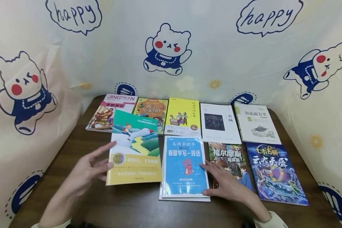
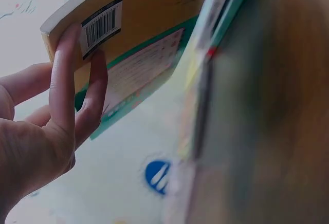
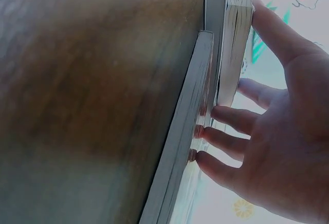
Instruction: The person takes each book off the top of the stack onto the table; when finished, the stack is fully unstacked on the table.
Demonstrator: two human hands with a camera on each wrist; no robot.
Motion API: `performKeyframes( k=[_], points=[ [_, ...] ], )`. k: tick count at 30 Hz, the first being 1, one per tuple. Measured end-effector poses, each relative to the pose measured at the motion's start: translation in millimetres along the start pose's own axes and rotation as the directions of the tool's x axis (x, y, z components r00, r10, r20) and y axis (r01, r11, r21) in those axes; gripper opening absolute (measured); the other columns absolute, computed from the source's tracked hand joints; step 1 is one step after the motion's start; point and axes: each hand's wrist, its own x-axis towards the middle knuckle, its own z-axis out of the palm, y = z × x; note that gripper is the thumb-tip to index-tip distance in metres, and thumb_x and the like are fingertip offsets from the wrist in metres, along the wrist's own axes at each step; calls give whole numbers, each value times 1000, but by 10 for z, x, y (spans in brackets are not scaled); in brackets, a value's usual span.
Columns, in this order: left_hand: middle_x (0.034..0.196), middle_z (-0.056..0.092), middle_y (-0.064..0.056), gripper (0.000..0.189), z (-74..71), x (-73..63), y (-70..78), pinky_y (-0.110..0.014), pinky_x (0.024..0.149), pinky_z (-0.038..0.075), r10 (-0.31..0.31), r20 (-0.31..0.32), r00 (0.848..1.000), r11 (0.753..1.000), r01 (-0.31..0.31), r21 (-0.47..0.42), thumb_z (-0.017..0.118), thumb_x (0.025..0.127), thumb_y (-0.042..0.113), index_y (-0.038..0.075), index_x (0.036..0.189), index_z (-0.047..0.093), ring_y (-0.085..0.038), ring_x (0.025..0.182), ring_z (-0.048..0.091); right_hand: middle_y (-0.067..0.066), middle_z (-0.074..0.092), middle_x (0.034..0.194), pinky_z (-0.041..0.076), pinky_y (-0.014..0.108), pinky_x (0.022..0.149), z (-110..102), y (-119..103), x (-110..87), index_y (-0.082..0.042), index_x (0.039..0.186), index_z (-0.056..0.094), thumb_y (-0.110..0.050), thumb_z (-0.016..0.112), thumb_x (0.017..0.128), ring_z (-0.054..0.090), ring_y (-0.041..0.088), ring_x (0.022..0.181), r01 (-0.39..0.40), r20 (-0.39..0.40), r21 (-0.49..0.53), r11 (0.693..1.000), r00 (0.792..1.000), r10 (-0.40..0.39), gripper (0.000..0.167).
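Observation:
My left hand [image 1: 86, 169] pinches the left edge of a green-and-yellow storybook [image 1: 138, 144] with a white goose on its cover. The book is raised and tilted; the left wrist view shows fingers [image 2: 64, 80] against its barcoded back cover. A light-blue workbook [image 1: 183, 185] lies on top of another white-edged book [image 1: 185, 199] at the front middle. Beside that stack, my right hand [image 1: 229, 183] touches its right edge, thumb near the lower corner. In the right wrist view other fingertips rest on the detective-story book [image 1: 228, 155], which the hand partly covers.
A row of books runs along the back: a pink-banded one [image 1: 114, 109], an orange one [image 1: 151, 107], a yellow one [image 1: 183, 110], a white one [image 1: 228, 129] and a pale green-edged one [image 1: 257, 122]. At right lies a blue-purple book [image 1: 276, 174]. The brown table [image 1: 125, 205] meets a patterned curtain [image 1: 216, 57].

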Motion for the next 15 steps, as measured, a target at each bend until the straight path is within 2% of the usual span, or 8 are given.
performKeyframes(
  k=[2,6,11,15],
  points=[
    [127,55,-17,70,-122,-55,81,-52,63,55,9,-29,1000,1000,-8,28,62,90,-1,15,152,32,-30,92,68,13,28,155,34,70,94,-5,-4,-4,-22,151,34,-58,68,82,25,44,139,-8,6,7,1000,1000,8,85],
    [119,61,2,67,-346,-141,190,-49,61,56,0,-16,1000,999,1,52,58,94,0,19,152,31,-28,89,69,13,28,156,34,69,94,-7,-12,-3,-22,151,34,-58,68,81,25,42,140,-13,6,2,1000,1000,13,86],
    [116,64,-1,62,-586,-190,223,-49,64,56,-98,51,994,990,92,107,53,98,5,24,153,30,-30,87,69,11,28,156,34,70,94,-9,-16,11,-22,151,33,-60,67,80,26,41,140,-22,6,-21,1000,1000,22,88],
    [117,65,-7,60,-638,-175,107,-49,67,56,-179,134,975,982,170,81,52,99,8,33,150,34,-30,90,68,11,28,156,34,70,94,-8,-13,13,-21,151,33,-62,67,80,25,41,140,-24,8,-19,1000,1000,24,89]
  ],
)
